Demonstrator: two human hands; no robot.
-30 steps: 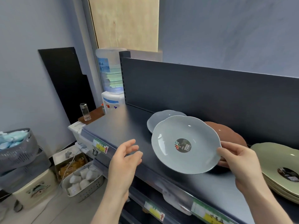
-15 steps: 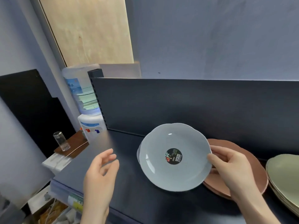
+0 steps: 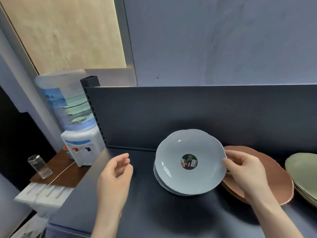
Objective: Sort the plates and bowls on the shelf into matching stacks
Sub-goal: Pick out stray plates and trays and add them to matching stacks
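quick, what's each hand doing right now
Left hand: open, fingers loosely curled, holding nothing, above the dark metal shelf.
Right hand: pinching the right rim of the round pale blue scalloped plate atop its matching stack.

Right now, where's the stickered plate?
Head view, centre-right: the stickered plate, on or just above the blue-grey stack on the shelf, right hand pinching its rim, left of the brown plates.

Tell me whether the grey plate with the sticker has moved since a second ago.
Yes: the grey plate went left off the brown plates, down onto the grey stack.
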